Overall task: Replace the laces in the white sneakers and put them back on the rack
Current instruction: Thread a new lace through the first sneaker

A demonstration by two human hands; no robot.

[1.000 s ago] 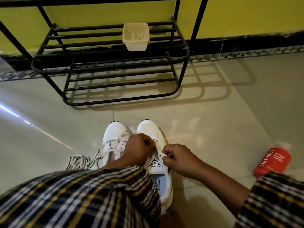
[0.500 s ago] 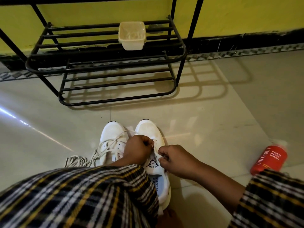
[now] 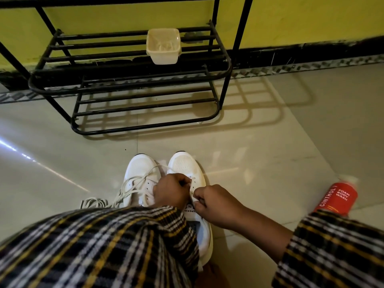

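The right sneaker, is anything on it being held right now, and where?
Both hands pinch its white lace over the eyelets: left hand on the left side, right hand near the tongue.

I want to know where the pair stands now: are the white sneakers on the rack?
No, both white sneakers stand on the floor before the rack.

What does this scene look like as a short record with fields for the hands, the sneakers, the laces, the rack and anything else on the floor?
left hand: left hand pinches the lace over the right-side sneaker
right hand: right hand pinches the same lace
sneakers: white sneakers side by side on the tiled floor, toes toward the rack
loose lace: loose lace trails off the left-side sneaker onto the floor
rack: black metal shoe rack against the yellow wall, no shoes on it
on rack: cream plastic container
also on floor: red Cinthol foam body wash bottle, lying on its side
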